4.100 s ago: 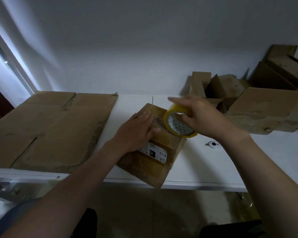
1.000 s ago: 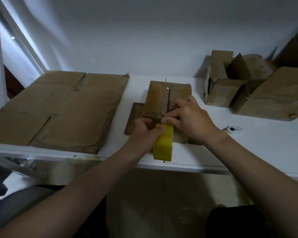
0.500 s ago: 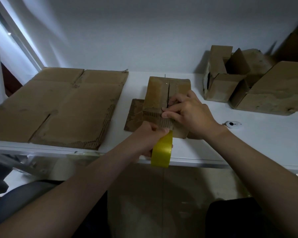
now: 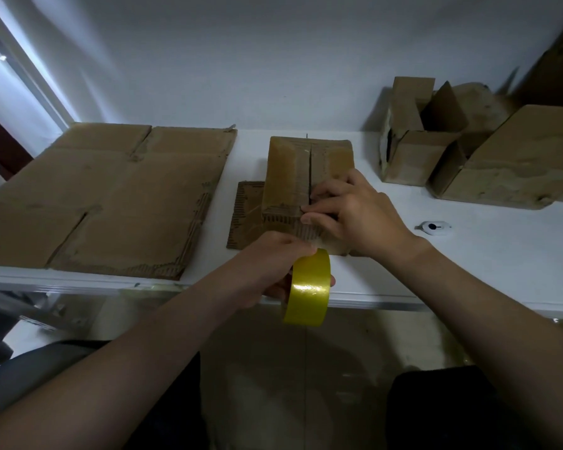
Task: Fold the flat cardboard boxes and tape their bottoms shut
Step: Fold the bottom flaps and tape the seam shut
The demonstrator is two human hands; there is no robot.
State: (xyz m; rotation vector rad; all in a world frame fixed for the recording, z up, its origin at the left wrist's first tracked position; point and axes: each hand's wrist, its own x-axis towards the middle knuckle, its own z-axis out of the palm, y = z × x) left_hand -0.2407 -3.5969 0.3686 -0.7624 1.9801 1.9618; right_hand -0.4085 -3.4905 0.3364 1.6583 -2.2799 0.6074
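Observation:
A small folded cardboard box (image 4: 293,172) stands on the white table (image 4: 468,271) with its bottom flaps up and a seam running down the middle. My right hand (image 4: 351,212) presses its fingertips on the near end of that seam. My left hand (image 4: 273,267) grips a yellow tape roll (image 4: 307,287) just past the table's front edge, below the box. One loose flap (image 4: 246,216) of the box lies flat to its left.
A large flat cardboard sheet (image 4: 111,193) covers the table's left side. Several folded boxes (image 4: 413,151) and a bigger box (image 4: 517,164) stand at the back right. A small white round object (image 4: 433,227) lies right of my right wrist.
The tape roll in my left hand has come down and toward me, off the box's near edge. My right hand stays pressed on the seam.

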